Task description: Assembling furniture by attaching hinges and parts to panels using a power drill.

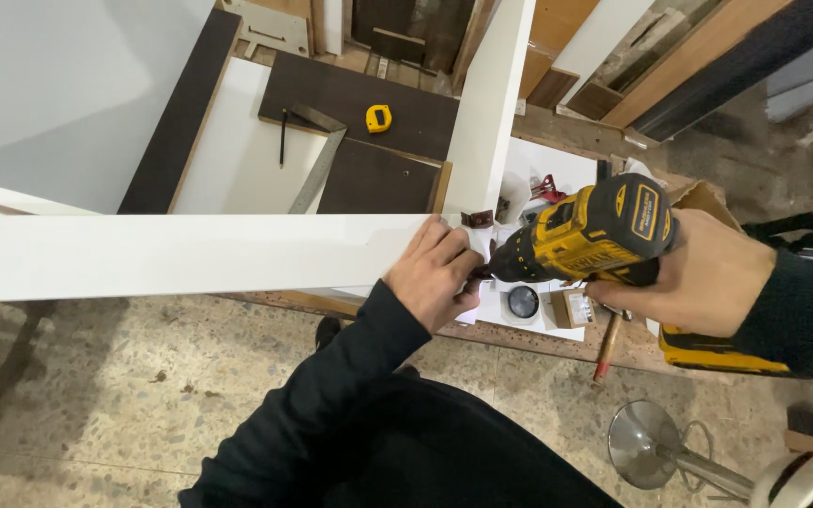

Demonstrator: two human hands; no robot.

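While left fingers steady the white panel, the drill tip meets them.

**Bench and floor under the boards**

From my remote seat I saw a wooden bench crossing the upper half of the view, its front edge bare and worn. On it lay dark brown panels and a white sheet. A yellow tape measure sat on the dark panel, with a metal square and a black pencil just beside it. Nearer the front edge I made out a small cardboard box, a round black-lidded tin and a wooden-handled tool overhanging the edge. Below, the speckled stone floor carried a chrome stool base.
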